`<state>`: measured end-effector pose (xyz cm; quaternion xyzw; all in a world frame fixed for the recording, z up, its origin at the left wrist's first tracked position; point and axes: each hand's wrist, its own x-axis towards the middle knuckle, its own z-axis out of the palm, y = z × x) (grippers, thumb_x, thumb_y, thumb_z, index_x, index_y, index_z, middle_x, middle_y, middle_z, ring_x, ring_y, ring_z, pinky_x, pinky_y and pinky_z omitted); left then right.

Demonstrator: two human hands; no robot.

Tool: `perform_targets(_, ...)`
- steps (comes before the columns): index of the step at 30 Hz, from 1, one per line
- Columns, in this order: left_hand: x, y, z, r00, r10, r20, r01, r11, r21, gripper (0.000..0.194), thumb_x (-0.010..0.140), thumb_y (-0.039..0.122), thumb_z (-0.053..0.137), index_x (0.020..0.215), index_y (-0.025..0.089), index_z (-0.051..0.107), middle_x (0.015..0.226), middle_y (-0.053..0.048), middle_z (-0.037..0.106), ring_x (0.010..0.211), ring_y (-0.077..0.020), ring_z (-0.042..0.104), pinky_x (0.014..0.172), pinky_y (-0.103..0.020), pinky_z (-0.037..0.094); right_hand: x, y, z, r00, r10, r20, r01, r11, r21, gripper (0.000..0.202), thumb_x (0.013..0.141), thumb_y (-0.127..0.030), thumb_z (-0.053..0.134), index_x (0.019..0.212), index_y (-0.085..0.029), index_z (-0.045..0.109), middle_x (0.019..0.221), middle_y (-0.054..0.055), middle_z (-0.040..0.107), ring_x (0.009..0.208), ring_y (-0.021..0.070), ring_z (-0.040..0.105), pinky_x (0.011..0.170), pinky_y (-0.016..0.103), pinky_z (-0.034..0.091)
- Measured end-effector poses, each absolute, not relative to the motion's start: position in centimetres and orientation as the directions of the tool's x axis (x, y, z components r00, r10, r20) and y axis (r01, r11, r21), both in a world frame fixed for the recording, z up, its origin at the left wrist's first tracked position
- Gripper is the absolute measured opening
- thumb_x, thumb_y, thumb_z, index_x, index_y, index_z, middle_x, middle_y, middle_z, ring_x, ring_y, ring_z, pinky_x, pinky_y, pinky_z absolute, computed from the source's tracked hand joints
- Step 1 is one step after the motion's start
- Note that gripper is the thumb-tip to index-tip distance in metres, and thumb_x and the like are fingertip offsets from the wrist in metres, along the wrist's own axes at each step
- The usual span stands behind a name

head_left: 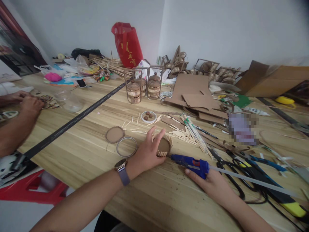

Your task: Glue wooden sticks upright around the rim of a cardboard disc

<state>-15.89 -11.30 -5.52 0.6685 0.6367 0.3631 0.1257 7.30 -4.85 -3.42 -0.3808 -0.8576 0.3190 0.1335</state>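
My left hand point(147, 150), with a watch on its wrist, holds the near left rim of a small round basket point(166, 149) walled with short upright sticks. My right hand point(213, 182) is wrapped round a blue glue gun point(193, 163); a long glue stick juts from its back. The gun's nozzle points left, close beside the basket. Left of my left hand lie a round ring point(126, 147) and a cardboard disc point(115, 134) with a braided edge. Loose short sticks point(184, 137) and a white lid point(148, 117) holding several brown balls lie beyond.
Finished lidded baskets point(134, 91) stand at the back before a red bag point(127, 45). Cardboard sheets point(193, 91) lie behind the sticks. Black scissors point(228, 167) and blue-handled pliers point(267, 163) are at the right. Another person's hands point(30, 101) work at the far left.
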Motion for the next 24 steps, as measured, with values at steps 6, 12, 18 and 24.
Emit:
perform_targets(6, -15.9, -11.3, -5.5, -0.07, 0.939, 0.336, 0.767, -0.165, 0.62, 0.104, 0.065, 0.015, 0.076, 0.147, 0.032, 0.014, 0.151, -0.015, 0.011, 0.131, -0.0343, 0.04, 0.101, -0.049, 0.045, 7.4, -4.8, -3.6, -0.68, 0.733, -0.004, 0.558, 0.515, -0.65, 0.043, 0.083, -0.048, 0.052, 0.104, -0.017, 0.073, 0.099, 0.01, 0.076, 0.09, 0.0298, 0.07, 0.087, 0.044, 0.054)
perform_targets(12, -15.9, -11.4, -5.4, -0.065, 0.942, 0.33, 0.767, -0.164, 0.62, 0.104, 0.066, 0.015, 0.075, 0.147, 0.032, 0.013, 0.152, -0.014, 0.011, 0.131, -0.0339, 0.041, 0.099, -0.048, 0.047, 7.3, -4.9, -3.5, -0.678, 0.734, 0.019, 0.542, 0.518, -0.661, 0.041, 0.082, -0.051, 0.053, 0.094, -0.019, 0.075, 0.092, 0.01, 0.077, 0.085, 0.0288, 0.071, 0.084, 0.042, 0.056)
perform_targets(18, -15.9, -11.2, -5.6, -0.073, 0.939, 0.336, 0.766, -0.163, 0.622, 0.104, 0.065, 0.015, 0.076, 0.147, 0.032, 0.014, 0.152, -0.014, 0.011, 0.13, -0.0332, 0.041, 0.1, -0.048, 0.046, 7.2, -4.7, -3.8, -0.629, 0.776, 0.039, 0.525, 0.462, -0.715, 0.046, 0.08, -0.058, 0.056, 0.096, -0.02, 0.076, 0.095, 0.009, 0.077, 0.089, 0.0295, 0.071, 0.088, 0.044, 0.055)
perform_targets(24, -15.9, -11.2, -5.5, -0.071, 0.943, 0.325, 0.773, -0.154, 0.615, 0.106, 0.065, 0.017, 0.078, 0.147, 0.031, 0.014, 0.152, -0.015, 0.01, 0.127, -0.0334, 0.045, 0.099, -0.049, 0.047, 8.3, -3.9, -3.1, -0.636, 0.766, -0.089, 0.493, 0.315, -0.811, 0.046, 0.077, -0.065, 0.058, 0.085, -0.021, 0.07, 0.081, 0.006, 0.074, 0.077, 0.0233, 0.068, 0.074, 0.036, 0.057)
